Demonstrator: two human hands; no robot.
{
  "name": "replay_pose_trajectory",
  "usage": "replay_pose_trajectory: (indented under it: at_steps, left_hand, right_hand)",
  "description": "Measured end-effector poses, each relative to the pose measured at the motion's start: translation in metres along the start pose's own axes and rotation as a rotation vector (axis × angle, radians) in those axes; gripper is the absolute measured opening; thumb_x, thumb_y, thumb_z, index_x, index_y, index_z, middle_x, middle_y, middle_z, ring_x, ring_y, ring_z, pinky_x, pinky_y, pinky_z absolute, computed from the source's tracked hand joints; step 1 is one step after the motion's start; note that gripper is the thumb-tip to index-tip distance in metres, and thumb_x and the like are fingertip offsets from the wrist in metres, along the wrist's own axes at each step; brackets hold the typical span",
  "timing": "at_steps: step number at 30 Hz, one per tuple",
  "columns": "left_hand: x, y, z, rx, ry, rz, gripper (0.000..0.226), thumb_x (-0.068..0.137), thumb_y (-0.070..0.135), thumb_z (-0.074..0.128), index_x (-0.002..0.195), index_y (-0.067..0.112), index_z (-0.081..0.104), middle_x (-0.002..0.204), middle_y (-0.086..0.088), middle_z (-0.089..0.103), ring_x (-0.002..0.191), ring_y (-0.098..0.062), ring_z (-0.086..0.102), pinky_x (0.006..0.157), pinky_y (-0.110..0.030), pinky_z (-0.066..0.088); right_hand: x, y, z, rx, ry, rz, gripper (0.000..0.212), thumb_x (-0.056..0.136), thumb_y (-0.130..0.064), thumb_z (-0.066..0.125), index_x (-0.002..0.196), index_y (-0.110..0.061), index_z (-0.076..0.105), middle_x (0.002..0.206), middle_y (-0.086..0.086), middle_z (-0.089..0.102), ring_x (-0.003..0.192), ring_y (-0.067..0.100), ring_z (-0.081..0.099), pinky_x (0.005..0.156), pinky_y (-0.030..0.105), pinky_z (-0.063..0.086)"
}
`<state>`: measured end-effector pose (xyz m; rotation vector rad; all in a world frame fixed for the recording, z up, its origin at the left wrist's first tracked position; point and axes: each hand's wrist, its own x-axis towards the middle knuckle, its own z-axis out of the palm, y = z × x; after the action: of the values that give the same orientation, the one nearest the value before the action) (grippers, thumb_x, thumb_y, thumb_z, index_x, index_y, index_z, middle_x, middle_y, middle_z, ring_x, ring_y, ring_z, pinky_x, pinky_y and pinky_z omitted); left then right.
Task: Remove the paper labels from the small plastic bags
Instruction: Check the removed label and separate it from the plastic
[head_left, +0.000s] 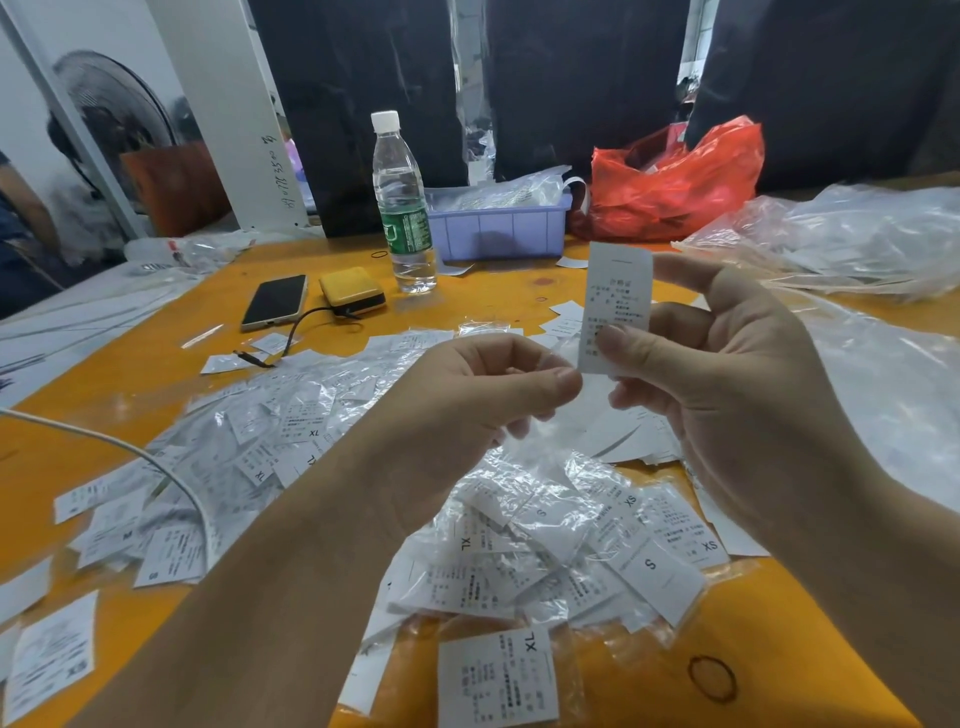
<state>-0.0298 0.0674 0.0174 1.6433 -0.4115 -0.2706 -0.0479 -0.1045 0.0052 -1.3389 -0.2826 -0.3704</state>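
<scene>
Your left hand (467, 395) is curled, pinching a clear small plastic bag (524, 436) that hangs over the heap of bagged labels (545, 545) on the orange table (779, 649). Your right hand (727, 374) pinches a paper label (618, 296), upright, thumb against fingers.

Bagged paper labels (519, 561) heaped on the orange table (779, 649) read "XL", "XS", "S"; finer print was illegible.
</scene>
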Motion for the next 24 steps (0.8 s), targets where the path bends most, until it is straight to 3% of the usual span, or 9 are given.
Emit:
replay_pose_trajectory:
  at_steps: [9, 18, 24]
  left_hand:
    - [0.0008, -0.0004, 0.0018, 0.047, 0.048, -0.004, 0.006, 0.073, 0.025, 0.08, 0.071, 0.026, 0.075, 0.069, 0.003, 0.064, 0.069, -0.014, 0.05, 0.071, -0.032, 0.039]
    - [0.0008, -0.0001, 0.0016, 0.049, 0.036, -0.007, 0.007, 0.066, 0.028, 0.078, 0.069, 0.023, 0.073, 0.061, 0.006, 0.06, 0.057, -0.008, 0.047, 0.064, -0.027, 0.037]
    - [0.0005, 0.0004, 0.0018, 0.059, 0.064, -0.018, 0.008, 0.069, 0.027, 0.075, 0.072, 0.02, 0.072, 0.065, 0.004, 0.06, 0.059, -0.009, 0.048, 0.065, -0.026, 0.04]
  right_hand:
    - [-0.0001, 0.0033, 0.0008, 0.059, 0.038, 0.0, 0.056, 0.07, -0.015, 0.075, 0.121, -0.015, 0.052, 0.08, 0.005, 0.074, 0.075, 0.021, 0.071, 0.058, 0.024, 0.052]
    - [-0.0009, 0.0013, 0.0013, 0.009, 0.043, -0.008, 0.048, 0.074, -0.011, 0.075, 0.117, -0.019, 0.054, 0.085, 0.006, 0.075, 0.077, 0.023, 0.072, 0.059, 0.025, 0.052]
    - [-0.0033, 0.0051, 0.0027, -0.032, 0.024, 0.0, 0.043, 0.076, -0.008, 0.075, 0.113, -0.02, 0.056, 0.085, 0.005, 0.075, 0.074, 0.022, 0.071, 0.06, 0.026, 0.054]
